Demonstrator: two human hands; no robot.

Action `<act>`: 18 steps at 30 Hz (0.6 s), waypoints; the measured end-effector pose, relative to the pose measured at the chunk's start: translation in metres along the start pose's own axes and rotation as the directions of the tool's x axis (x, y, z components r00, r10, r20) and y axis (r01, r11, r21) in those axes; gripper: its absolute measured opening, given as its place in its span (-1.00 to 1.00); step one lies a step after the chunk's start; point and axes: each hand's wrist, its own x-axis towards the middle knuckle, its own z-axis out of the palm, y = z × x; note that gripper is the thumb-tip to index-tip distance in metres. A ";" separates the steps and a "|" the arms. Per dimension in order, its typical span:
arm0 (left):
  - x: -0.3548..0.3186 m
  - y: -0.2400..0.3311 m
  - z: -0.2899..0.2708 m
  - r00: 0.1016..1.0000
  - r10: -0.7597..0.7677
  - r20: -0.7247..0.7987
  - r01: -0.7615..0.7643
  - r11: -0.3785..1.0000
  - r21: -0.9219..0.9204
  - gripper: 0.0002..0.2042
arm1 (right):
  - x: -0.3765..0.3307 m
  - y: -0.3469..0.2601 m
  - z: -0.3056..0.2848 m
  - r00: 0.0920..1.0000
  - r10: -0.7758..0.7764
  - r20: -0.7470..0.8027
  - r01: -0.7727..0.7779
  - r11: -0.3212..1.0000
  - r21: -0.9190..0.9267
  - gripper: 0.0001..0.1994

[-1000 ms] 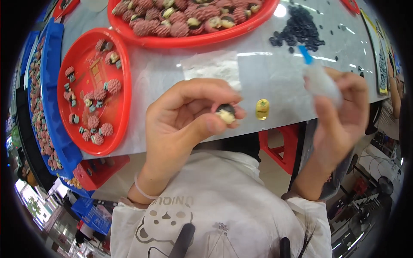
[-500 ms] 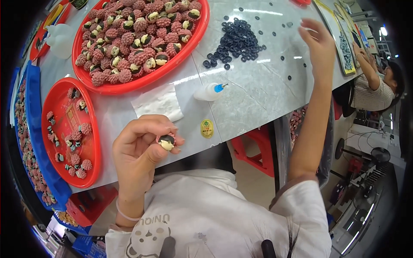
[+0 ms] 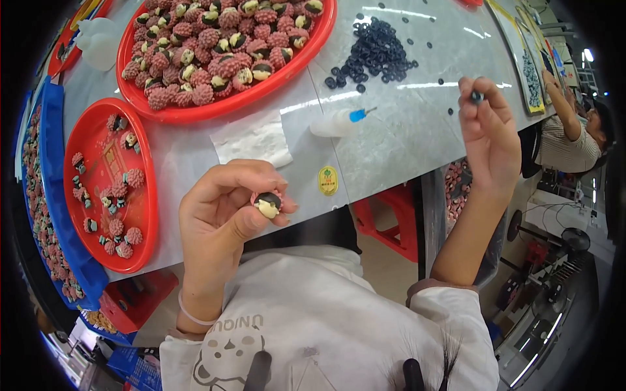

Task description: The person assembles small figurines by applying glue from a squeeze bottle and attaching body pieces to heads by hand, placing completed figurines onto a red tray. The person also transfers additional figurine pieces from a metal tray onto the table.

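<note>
My left hand (image 3: 218, 221) is closed on a small figurine (image 3: 268, 203), with its cream and black face turned up and pink showing behind. My right hand (image 3: 488, 130) is raised over the table's right side, thumb and fingers pinching a small dark piece (image 3: 476, 97) whose exact kind I cannot make out. To the left of that hand lies a heap of black rings (image 3: 378, 52), with several loose ones around it. A clear bottle (image 3: 331, 124) with a blue tip lies between my hands, beside a white tissue (image 3: 254, 138).
A large red tray (image 3: 195, 118) heaped with similar pink figurines stands at the back. The smaller red tray (image 3: 151, 215) on the left holds several more. Blue trays (image 3: 55, 163) line the far left. Another person (image 3: 570, 137) sits at the right, and a red stool (image 3: 391, 221) is under the table.
My right hand has come down and nearer, and its outstretched fingers have curled into a pinch with a dark piece showing. My left hand keeps the figurine. The view has shifted slightly.
</note>
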 end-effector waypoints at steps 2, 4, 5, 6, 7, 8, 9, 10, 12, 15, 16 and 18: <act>-0.001 0.001 0.002 1.000 0.012 0.028 -0.010 0.999 -0.043 -0.70 | -0.010 0.009 0.023 0.996 0.011 -0.090 -0.010 1.000 0.017 -0.76; -0.001 0.001 0.008 0.999 0.037 0.028 -0.035 0.997 -0.073 -0.71 | -0.016 0.015 0.036 0.992 0.123 0.010 -0.122 0.971 0.208 -0.75; -0.001 0.000 0.012 0.997 0.071 0.033 -0.067 0.992 -0.107 -0.71 | -0.018 0.020 0.041 0.989 0.130 0.065 -0.143 0.959 0.247 -0.76; 0.000 0.000 0.014 0.998 0.065 0.023 -0.062 0.993 -0.103 -0.71 | -0.020 0.023 0.047 0.988 0.139 0.068 -0.152 0.955 0.254 -0.76; 0.002 -0.001 0.015 0.995 0.080 0.059 -0.074 0.992 -0.102 -0.72 | -0.021 0.025 0.053 0.985 0.136 0.105 -0.162 0.936 0.313 -0.76; 0.002 -0.001 0.016 0.991 0.095 0.095 -0.085 0.992 -0.098 -0.72 | -0.022 0.028 0.061 0.982 0.129 0.141 -0.173 0.912 0.372 -0.77; 0.000 -0.001 0.018 0.995 0.065 0.082 -0.054 0.990 -0.129 -0.72 | -0.024 0.029 0.068 0.980 0.136 0.146 -0.183 0.905 0.383 -0.77; -0.001 0.000 0.022 0.996 0.059 0.070 -0.050 0.991 -0.121 -0.72 | -0.026 0.029 0.076 0.976 0.161 0.148 -0.198 0.938 0.283 -0.80; -0.004 0.003 0.028 0.999 -0.036 -0.014 0.036 0.999 -0.016 -0.60 | -0.029 0.030 0.090 0.968 0.192 0.158 -0.221 0.957 0.189 -0.81; -0.005 0.001 0.029 0.999 -0.023 -0.023 0.023 1.000 -0.011 -0.58 | -0.034 0.032 0.108 0.984 0.152 0.089 -0.156 0.986 0.050 -0.79; -0.006 0.001 0.030 0.999 -0.025 -0.027 0.025 1.000 -0.010 -0.58 | -0.036 0.033 0.113 0.994 0.089 0.066 -0.085 0.995 -0.059 -0.77; -0.007 0.001 0.031 0.999 -0.006 -0.053 0.006 1.000 0.004 -0.56 | -0.040 0.031 0.121 0.999 0.026 0.047 -0.018 0.986 -0.168 -0.75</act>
